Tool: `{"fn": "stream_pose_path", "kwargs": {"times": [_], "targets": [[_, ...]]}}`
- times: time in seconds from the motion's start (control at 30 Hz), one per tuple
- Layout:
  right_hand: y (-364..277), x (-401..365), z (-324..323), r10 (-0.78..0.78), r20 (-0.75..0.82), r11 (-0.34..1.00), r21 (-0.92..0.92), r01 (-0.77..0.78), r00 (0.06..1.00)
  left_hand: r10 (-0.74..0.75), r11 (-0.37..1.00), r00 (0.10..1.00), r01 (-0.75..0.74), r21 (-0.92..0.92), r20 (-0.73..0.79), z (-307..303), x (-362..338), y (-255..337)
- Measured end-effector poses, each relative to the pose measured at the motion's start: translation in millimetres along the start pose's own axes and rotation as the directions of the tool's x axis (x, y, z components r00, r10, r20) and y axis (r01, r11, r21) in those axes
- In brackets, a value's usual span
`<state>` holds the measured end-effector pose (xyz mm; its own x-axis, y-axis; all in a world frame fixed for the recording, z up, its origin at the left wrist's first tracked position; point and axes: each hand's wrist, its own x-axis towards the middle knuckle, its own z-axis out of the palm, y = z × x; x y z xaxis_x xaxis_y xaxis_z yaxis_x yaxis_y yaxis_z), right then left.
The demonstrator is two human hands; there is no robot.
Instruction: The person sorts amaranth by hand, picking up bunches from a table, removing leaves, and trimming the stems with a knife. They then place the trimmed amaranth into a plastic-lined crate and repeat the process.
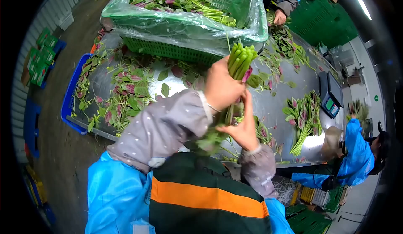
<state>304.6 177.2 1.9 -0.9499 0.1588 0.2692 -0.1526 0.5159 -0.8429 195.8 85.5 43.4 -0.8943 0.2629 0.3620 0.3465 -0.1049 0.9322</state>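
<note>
My left hand is wrapped round a bunch of leafy greens, its cut pale-green stems pointing up and away from me. The leaves hang below, blurred by motion, near my apron. Just under it, my right hand has its thumb and fingers spread apart beside the leafy part; the fingertips lie close to the bunch, and whether they touch it is unclear. Beyond both hands stands a green crate lined with clear plastic, holding more greens. Another bunch lies on the metal table to the right.
Loose red-green leaves cover the table's left part, beside a blue tray. A digital scale stands at the right. One person's hand touches greens at the far side; another person in blue sleeves works at the right.
</note>
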Motion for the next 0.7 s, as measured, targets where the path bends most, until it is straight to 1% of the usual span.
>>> {"fn": "stream_pose_path", "kwargs": {"times": [0.03,0.1,0.13,0.17,0.2,0.23,0.27,0.3,0.33,0.37,0.4,0.43,0.47,0.5,0.53,0.57,0.6,0.63,0.7], "targets": [[6.0,6.6,16.4,-0.035,-0.083,0.999,-0.017,0.034,0.996,-0.028,0.983,1.000,0.025,-0.184,-0.015,7.3,-5.7,12.2],[21.8,6.3,12.9,-0.063,0.004,0.997,-0.052,0.063,0.998,-0.076,0.973,0.995,0.061,-0.224,-0.060,8.4,-7.9,13.0],[11.1,5.3,4.8,-0.032,0.101,0.994,-0.102,0.042,0.994,-0.259,0.882,0.966,0.238,-0.407,0.004,2.5,-5.6,8.7],[1.1,3.0,-3.8,0.009,0.202,0.989,-0.148,0.022,0.979,-0.423,0.725,0.901,0.400,-0.560,0.096,-10.6,-2.4,2.3],[13.0,2.6,-14.2,0.294,0.538,0.955,-0.197,-0.221,0.790,-0.527,0.580,0.829,0.511,-0.635,0.186,-31.4,7.5,-3.9],[62.6,-10.5,-15.2,0.141,0.633,0.970,0.064,-0.233,0.761,-0.499,0.620,0.858,0.453,-0.640,0.124,-50.7,16.1,-19.8],[96.0,-32.6,-19.8,0.520,0.525,0.854,-0.314,-0.415,0.674,-0.567,0.608,0.821,0.366,-0.704,-0.062,-72.2,22.7,-77.2],[141.9,-34.2,-28.0,0.474,0.729,0.880,-0.368,-0.301,0.493,-0.557,0.534,0.830,0.364,-0.763,0.006,-100.0,17.9,-130.7],[187.1,-36.1,-36.0,0.391,0.878,0.918,-0.353,-0.179,0.276,-0.676,0.551,0.736,0.475,-0.686,-0.033,-112.5,8.1,-130.9],[151.2,-48.3,-42.4,0.561,0.737,0.811,-0.397,-0.430,0.378,-0.725,0.598,0.686,0.585,-0.547,-0.058,-113.3,-4.4,-106.1],[119.7,-46.0,-51.1,0.401,0.842,0.847,-0.192,-0.495,0.360,-0.755,0.613,0.653,0.676,-0.410,-0.052,-108.2,-18.3,-93.8],[109.4,-45.1,-54.9,0.319,0.870,0.809,-0.044,-0.586,0.375,-0.772,0.622,0.634,0.739,-0.257,-0.046,-101.6,-25.1,-87.4],[99.3,-44.2,-58.6,0.235,0.891,0.737,0.096,-0.669,0.387,-0.785,0.553,0.595,0.798,-0.238,0.172,-92.9,-36.0,-101.8],[96.1,-42.6,-59.5,0.220,0.899,0.754,0.090,-0.651,0.378,-0.761,0.484,0.524,0.851,-0.202,0.382,-82.7,-49.6,-115.9],[91.7,-40.9,-60.8,0.207,0.908,0.768,0.079,-0.636,0.364,-0.722,0.365,0.442,0.897,-0.250,0.532,-67.9,-57.1,-107.1],[87.2,-38.5,-63.3,0.196,0.917,0.782,0.068,-0.619,0.347,-0.648,0.237,0.364,0.931,-0.277,0.669,-56.2,-61.1,-99.7],[83.1,-37.0,-68.9,0.176,0.944,0.735,0.062,-0.676,0.278,-0.480,0.297,0.430,0.900,-0.320,0.765,-52.4,-62.2,-111.9],[75.3,-33.9,-73.0,0.121,0.962,0.768,0.065,-0.637,0.245,-0.479,0.389,0.527,0.844,-0.369,0.702,-60.5,-56.9,-102.6],[88.3,-45.0,-83.8,0.121,0.971,0.801,0.028,-0.598,0.208,-0.614,0.541,0.566,0.809,-0.230,0.550,-95.1,-39.0,-112.8]]}}
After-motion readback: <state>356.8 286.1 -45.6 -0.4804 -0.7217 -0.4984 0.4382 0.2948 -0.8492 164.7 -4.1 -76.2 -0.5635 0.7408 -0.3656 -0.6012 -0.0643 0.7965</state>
